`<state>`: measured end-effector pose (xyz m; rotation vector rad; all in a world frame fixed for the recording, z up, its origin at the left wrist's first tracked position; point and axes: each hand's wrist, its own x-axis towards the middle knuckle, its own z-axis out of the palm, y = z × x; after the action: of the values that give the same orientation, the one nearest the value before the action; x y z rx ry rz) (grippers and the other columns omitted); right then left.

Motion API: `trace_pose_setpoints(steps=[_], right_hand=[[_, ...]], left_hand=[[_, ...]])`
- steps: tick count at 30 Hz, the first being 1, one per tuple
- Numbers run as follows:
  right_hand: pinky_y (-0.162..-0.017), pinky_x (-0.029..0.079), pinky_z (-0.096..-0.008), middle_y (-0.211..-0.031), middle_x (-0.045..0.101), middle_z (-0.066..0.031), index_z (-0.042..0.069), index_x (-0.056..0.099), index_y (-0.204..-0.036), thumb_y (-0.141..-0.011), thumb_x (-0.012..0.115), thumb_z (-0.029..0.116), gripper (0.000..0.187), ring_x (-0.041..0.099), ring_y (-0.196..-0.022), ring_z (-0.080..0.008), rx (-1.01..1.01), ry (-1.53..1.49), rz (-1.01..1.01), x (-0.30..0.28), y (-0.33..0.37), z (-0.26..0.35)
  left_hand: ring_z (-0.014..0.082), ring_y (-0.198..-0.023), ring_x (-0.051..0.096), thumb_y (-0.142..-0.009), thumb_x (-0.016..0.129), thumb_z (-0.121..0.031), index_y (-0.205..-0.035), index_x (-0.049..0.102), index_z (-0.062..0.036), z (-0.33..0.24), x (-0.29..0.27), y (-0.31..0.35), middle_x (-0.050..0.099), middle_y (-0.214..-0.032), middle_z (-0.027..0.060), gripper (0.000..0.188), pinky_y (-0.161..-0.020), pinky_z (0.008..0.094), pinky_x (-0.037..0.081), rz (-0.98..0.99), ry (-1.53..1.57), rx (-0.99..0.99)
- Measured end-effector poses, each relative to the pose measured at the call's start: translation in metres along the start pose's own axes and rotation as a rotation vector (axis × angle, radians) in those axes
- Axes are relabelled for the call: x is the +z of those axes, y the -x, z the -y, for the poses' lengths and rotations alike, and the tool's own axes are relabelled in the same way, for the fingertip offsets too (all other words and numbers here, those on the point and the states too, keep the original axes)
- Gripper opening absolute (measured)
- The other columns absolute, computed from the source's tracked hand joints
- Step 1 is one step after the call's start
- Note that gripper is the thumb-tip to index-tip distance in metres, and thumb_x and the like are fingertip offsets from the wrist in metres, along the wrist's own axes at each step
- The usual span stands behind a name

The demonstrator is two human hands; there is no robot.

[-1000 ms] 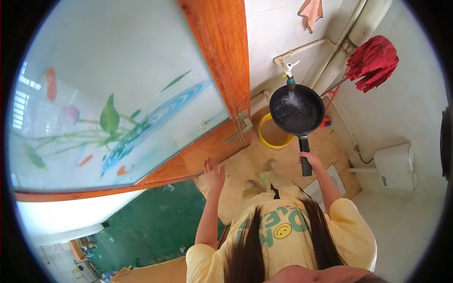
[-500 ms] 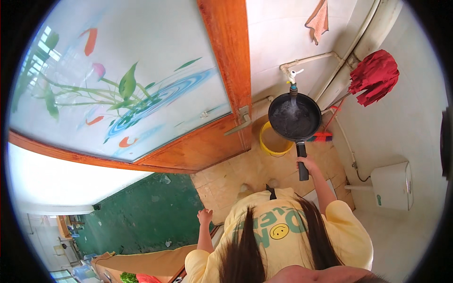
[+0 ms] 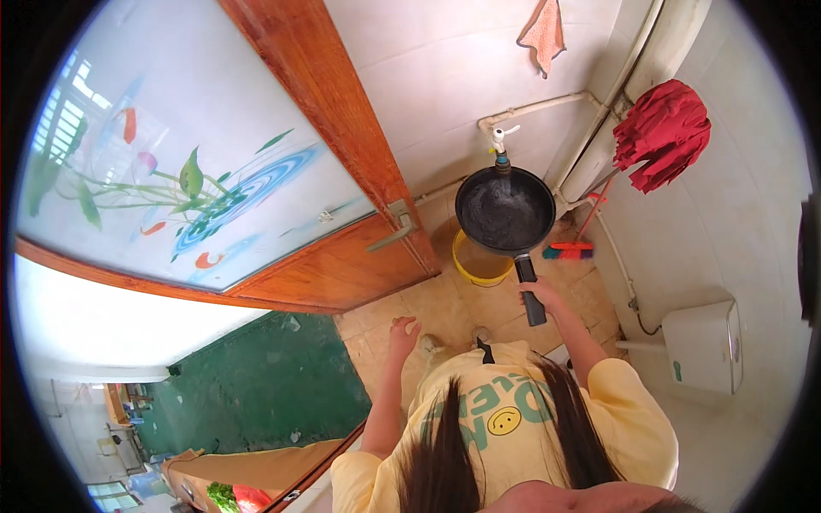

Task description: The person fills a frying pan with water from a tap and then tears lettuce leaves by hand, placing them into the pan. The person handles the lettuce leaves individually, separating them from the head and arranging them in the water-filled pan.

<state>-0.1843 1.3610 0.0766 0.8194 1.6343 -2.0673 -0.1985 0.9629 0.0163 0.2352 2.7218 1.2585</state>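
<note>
A black frying pan (image 3: 506, 224) sits level under the white wall tap (image 3: 500, 141), and water runs from the tap into it. My right hand (image 3: 547, 297) is closed around the pan's black handle (image 3: 530, 291), with the fingers partly hidden behind it. Below the pan stands a yellow bucket (image 3: 481, 275), partly covered by it, with cloudy liquid inside. My left hand (image 3: 404, 335) hangs in the air in front of my body, left of the pan handle. It holds nothing, and its fingers are loosely bent and apart.
A wooden door (image 3: 342, 111) with a painted glass panel and a metal handle stands at left. Right of the tap are pipes, a red mop head (image 3: 663, 137) and a broom (image 3: 571, 250). A white tank (image 3: 703, 346) is on the right wall; a pink cloth (image 3: 543, 38) hangs above.
My left hand has risen forward and to the right, toward the bucket. The whole view has shifted, so door, tap and pan appear further left. The right hand keeps its grip while water still flows.
</note>
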Motion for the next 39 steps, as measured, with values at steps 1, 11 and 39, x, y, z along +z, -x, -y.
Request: trace_pose_setpoints(steps=[1, 11, 39], right_hand=[[-0.055, 0.051, -0.0318, -0.072, 0.058, -0.0107, -0.003, 0.051, -0.091, -0.075, 0.064, 0.013, 0.026, 0.059, -0.059, -0.0193, -0.009, -0.012, 0.010, -0.002, 0.000, 0.002], [-0.052, 0.051, -0.0316, -0.068, 0.057, -0.0101, -0.001, 0.051, -0.088, -0.074, 0.066, 0.011, 0.024, 0.058, -0.054, -0.0187, 0.002, -0.069, -0.004, -0.021, -0.015, 0.000], [-0.048, 0.050, -0.0320, -0.064, 0.057, -0.0114, -0.004, 0.050, -0.088, -0.073, 0.066, 0.006, 0.023, 0.058, -0.050, -0.0192, -0.005, 0.087, -0.030, -0.055, -0.012, 0.002]], left_hand=[[0.0336, -0.099, 0.056, -0.079, 0.066, -0.023, -0.096, 0.064, -0.0017, -0.009, 0.003, -0.001, 0.062, -0.100, 0.0176, 0.027, -0.086, 0.0388, 0.044, 0.023, 0.038, -0.019], [0.0299, -0.103, 0.055, -0.082, 0.064, -0.027, -0.099, 0.064, -0.0022, -0.053, 0.035, -0.009, 0.062, -0.103, 0.0173, 0.031, -0.090, 0.0355, 0.042, 0.152, 0.159, -0.117], [0.0256, -0.087, 0.057, -0.095, 0.036, -0.044, -0.103, 0.048, -0.0029, -0.133, -0.032, -0.174, 0.060, -0.093, 0.0147, 0.044, -0.075, 0.0400, 0.047, -0.253, 1.172, -0.684]])
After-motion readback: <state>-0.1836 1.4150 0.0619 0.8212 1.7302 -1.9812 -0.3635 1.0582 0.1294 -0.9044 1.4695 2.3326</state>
